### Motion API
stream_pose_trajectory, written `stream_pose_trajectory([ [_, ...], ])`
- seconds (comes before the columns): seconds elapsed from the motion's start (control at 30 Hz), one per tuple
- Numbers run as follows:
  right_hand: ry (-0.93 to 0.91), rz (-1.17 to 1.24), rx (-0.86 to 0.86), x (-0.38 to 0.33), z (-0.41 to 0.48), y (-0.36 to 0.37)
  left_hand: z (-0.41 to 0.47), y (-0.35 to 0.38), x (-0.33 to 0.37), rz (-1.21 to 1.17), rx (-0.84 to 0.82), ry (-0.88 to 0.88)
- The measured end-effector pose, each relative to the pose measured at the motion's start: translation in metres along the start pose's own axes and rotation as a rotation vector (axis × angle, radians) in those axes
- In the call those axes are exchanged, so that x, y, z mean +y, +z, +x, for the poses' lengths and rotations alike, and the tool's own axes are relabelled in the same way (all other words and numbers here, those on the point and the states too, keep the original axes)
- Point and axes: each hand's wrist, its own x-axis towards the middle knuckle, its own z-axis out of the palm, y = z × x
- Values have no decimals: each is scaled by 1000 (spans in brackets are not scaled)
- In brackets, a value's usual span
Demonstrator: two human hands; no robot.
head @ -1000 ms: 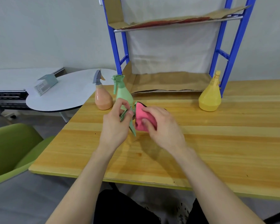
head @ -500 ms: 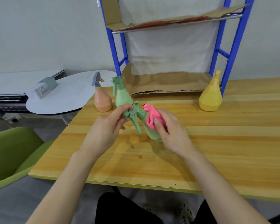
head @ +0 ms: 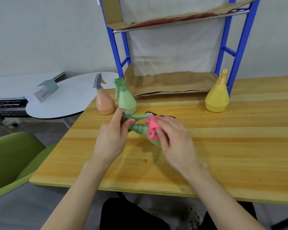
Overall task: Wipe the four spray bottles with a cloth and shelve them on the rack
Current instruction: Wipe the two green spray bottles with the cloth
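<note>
Hands (head: 113,135) grip green bottle (head: 140,129) — cloth (head: 152,128) pressed on

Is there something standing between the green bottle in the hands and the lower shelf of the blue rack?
Nothing visible. The held green bottle faces the lower shelf, bare cardboard; the second green bottle and orange bottle stand left of that path, the yellow bottle right.

Left hand (head: 112,138) gripping green bottle (head: 140,129) sprayer, right hand (head: 173,138) pressing pink cloth (head: 152,130) on it
</note>
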Motion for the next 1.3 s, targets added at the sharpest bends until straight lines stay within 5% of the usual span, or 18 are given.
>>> stream_pose_trajectory([
  [0.13,-148,-81,-52,-16,0,17,0,-1,-2,7,19,-31],
  [0.3,178,-57,111,0,-1,-1,-6,1,0,-62,68,-112],
  [0.47,-103,-58,-29,-17,-4,21,3,-1,-2,-33,59,-147],
  [0.63,211,-5,120,-7,-3,4,3,-2,-6,-44,56,-215],
  [0.77,-86,-80,3,-31,1,24,9,2,-1,1,56,-236],
  [0.97,378,-18,55,21,-10,-11,10,5,-24,-76,23,-472],
  [1.07,225,7,131,6,-7,-12,15,12,-17,-128,1,-601],
  [1.2,-127,-120,-89,-14,-6,13,23,15,-15,-200,-29,-659],
  [1.3,186,-12,23,8,-10,1,27,12,-23,-260,-22,-724],
])
